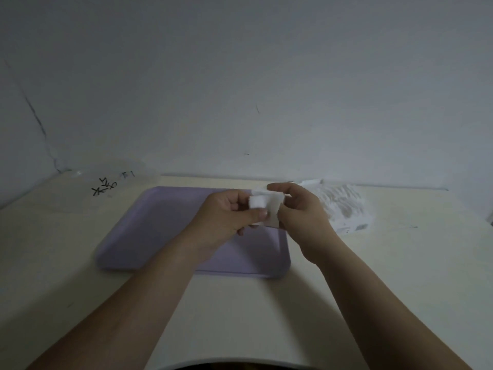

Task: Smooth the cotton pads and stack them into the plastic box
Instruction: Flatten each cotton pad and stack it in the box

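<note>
Two bare forearms enter from the lower edge, the left forearm and the right forearm, and converge above a cream table. At far left, by the wall, stands a faint transparent plastic box bearing black handwritten marks; its contents cannot be made out. Right of it lies a lilac tray. Over the tray's far right corner, the left hand pinches a white cotton pad between thumb and curled fingers. Whether this is one folded pad or two cannot be told. The pad is held in the air, well apart from the box. The right hand pinches the pad's right edge, forefinger above and thumb below. At right, just behind that hand, a rumpled clear bag of cotton pads rests on the table.
</note>
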The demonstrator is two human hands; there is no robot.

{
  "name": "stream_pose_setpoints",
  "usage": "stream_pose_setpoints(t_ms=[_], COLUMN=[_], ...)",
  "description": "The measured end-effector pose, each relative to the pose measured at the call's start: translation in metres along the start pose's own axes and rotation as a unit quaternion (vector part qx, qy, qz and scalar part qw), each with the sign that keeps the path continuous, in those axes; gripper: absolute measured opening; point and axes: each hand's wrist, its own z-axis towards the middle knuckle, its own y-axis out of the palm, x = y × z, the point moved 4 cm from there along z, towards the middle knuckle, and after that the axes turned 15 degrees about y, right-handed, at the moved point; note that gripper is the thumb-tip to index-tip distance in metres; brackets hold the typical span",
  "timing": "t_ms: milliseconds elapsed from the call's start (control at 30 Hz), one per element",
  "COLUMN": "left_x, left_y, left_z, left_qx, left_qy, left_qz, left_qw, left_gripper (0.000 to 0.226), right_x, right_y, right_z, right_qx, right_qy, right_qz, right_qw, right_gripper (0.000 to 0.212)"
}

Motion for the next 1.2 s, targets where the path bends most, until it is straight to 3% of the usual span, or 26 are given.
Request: stream_pose_setpoints(t_ms=[300, 367, 433, 500, 600, 667, 800, 900, 1100, 1200], left_x=[0.001, 0.002, 0.004, 0.005, 0.008, 0.008, 0.008, 0.011, 0.017, 0.020], left_y=[0.006, 0.005, 0.004, 0.003, 0.011, 0.012, 0.020, 0.029, 0.043, 0.059], left_z=[0.003, 0.006, 0.008, 0.008, 0.005, 0.006, 0.008, 0.008, 0.017, 0.030], left_qx=[0.020, 0.038, 0.040, 0.004, -0.070, -0.071, -0.061, -0.074, -0.052, -0.035], left_qy=[-0.014, -0.020, -0.019, -0.029, -0.032, -0.035, -0.023, -0.006, 0.013, 0.002], left_qz=[0.079, 0.086, 0.107, 0.122, 0.109, 0.109, 0.093, 0.105, 0.122, 0.083], left_qw=[0.997, 0.995, 0.993, 0.992, 0.991, 0.991, 0.994, 0.992, 0.991, 0.996], left_gripper=[0.030, 0.028, 0.031, 0.035, 0.021, 0.021, 0.015, 0.015, 0.006, 0.004], right_x=[-0.014, -0.011, -0.007, -0.005, -0.005, -0.006, -0.013, -0.011, -0.016, -0.026], right_y=[-0.002, 0.000, -0.002, -0.005, -0.007, -0.006, -0.002, -0.003, -0.025, -0.057], right_z=[-0.014, -0.015, -0.013, -0.012, -0.012, -0.013, -0.014, -0.013, -0.012, -0.017], right_qx=[-0.065, -0.077, -0.067, -0.070, -0.088, -0.099, -0.021, 0.027, 0.008, -0.041], right_qy=[-0.011, -0.011, -0.018, -0.018, 0.000, 0.021, 0.026, 0.028, 0.042, 0.023], right_qz=[-0.033, -0.045, -0.051, -0.046, -0.040, -0.006, 0.040, 0.017, 0.031, -0.032], right_qw=[0.997, 0.996, 0.996, 0.996, 0.995, 0.995, 0.999, 0.999, 0.999, 0.998], right_gripper=[0.017, 0.030, 0.029, 0.032, 0.053, 0.062, 0.037, 0.040, 0.058, 0.038])
